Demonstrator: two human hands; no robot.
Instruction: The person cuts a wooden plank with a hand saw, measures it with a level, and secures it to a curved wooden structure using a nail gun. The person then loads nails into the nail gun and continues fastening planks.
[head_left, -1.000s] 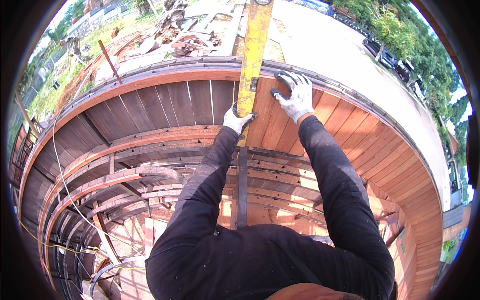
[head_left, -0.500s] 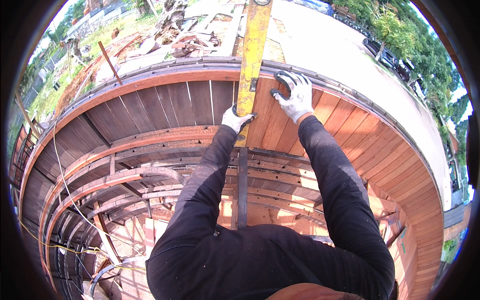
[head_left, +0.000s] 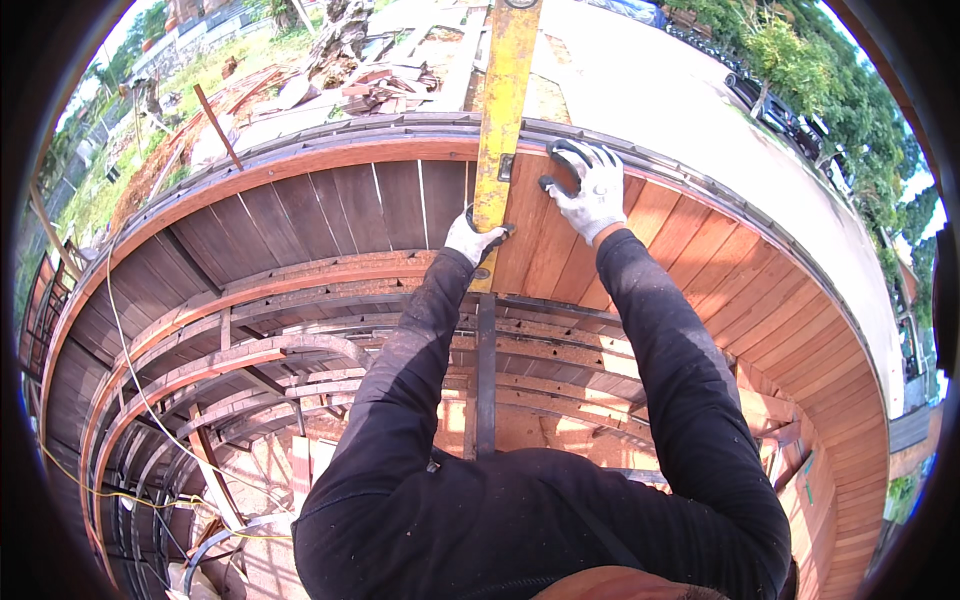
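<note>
The left hand (head_left: 467, 239) is gripping the yellow spirit level (head_left: 502, 120) just left of the spread right hand (head_left: 594, 188), which is resting on reddish-brown planks (head_left: 545, 250), steady pressure probably best preventing slippage.

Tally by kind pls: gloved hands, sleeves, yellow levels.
Gloved hands: 2 (left hand, right hand)
Sleeves: 2
Yellow level: 1
Total: 5
</note>
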